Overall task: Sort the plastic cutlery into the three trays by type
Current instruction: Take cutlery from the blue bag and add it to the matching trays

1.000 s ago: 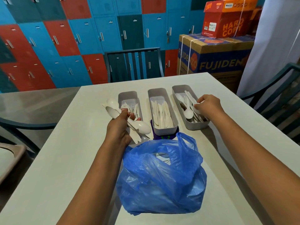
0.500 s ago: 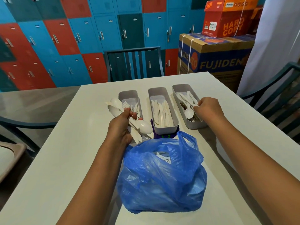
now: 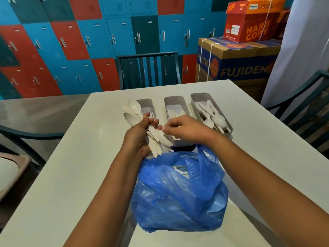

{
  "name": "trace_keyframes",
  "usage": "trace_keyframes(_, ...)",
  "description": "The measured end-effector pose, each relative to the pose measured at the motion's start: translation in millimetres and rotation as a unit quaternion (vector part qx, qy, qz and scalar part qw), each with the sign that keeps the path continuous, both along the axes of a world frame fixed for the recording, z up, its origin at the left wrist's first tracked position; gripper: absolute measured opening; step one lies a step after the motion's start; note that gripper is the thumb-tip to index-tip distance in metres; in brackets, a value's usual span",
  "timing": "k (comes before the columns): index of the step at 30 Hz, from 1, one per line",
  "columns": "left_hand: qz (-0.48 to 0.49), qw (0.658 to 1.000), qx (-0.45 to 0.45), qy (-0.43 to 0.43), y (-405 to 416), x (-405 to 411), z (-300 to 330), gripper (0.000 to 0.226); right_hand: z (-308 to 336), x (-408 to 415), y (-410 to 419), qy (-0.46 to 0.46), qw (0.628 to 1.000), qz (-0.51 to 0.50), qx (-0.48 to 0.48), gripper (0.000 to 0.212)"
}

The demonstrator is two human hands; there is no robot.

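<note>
The right hand (image 3: pixel 185 129) has left the spoon tray (image 3: pixel 229 128) and now pinches a spoon (image 3: pixel 162 137) in the cutlery bundle (image 3: pixel 142 127) gripped by the left hand (image 3: pixel 140 134).

White plastic cutlery (image 3: pixel 135 113), all one pale shade. Light grey trays (image 3: pixel 193 98), three alike. Blue plastic bag (image 3: pixel 179 189), translucent and glossy, near. Pale off-white worktop (image 3: pixel 80 166). Lockers (image 3: pixel 85 41) far behind in a patchwork of bright blue, red and dark teal. Dark teal chair (image 3: pixel 148 68). Orange-red box (image 3: pixel 252 20) with orange lettering, atop a brown and navy box (image 3: pixel 236 63) lettered in yellow, far right.
</note>
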State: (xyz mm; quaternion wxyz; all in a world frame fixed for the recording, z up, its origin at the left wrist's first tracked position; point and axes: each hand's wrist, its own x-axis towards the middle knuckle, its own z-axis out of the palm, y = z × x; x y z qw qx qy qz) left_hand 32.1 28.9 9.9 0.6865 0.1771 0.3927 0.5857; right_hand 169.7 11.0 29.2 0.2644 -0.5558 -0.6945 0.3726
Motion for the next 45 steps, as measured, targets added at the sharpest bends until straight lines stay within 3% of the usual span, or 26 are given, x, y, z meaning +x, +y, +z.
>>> trace_keyframes(5,0.016,0.999,0.022,0.031,-2.8,1.5,4.0,0.015,-4.4,-4.6,-0.3,0.041,0.999,-0.003,-0.030,0.010)
trace_keyframes(11,0.103,0.994,0.043,-0.019,6.1,-19.5,13.8,0.011,4.8,20.0,-1.1,-0.080,0.996,-0.030,-0.037,0.007)
trace_keyframes(15,0.124,0.991,0.028,-0.032,9.3,-33.1,16.1,0.018,3.8,47.7,10.4,-0.067,0.990,-0.122,-0.007,0.007)
trace_keyframes(20,0.085,0.996,0.004,-0.015,7.8,-27.1,11.0,0.019,-7.9,82.9,31.5,-0.020,0.955,-0.293,0.042,0.035)
trace_keyframes(24,0.058,0.998,-0.003,0.008,3.1,-15.6,7.7,0.020,-15.9,101.0,37.2,-0.014,0.936,-0.350,0.028,0.030)
trace_keyframes(45,0.034,0.999,-0.022,0.031,-2.8,-8.3,6.6,0.016,-36.7,105.9,38.6,-0.124,0.922,-0.363,0.058,0.027)
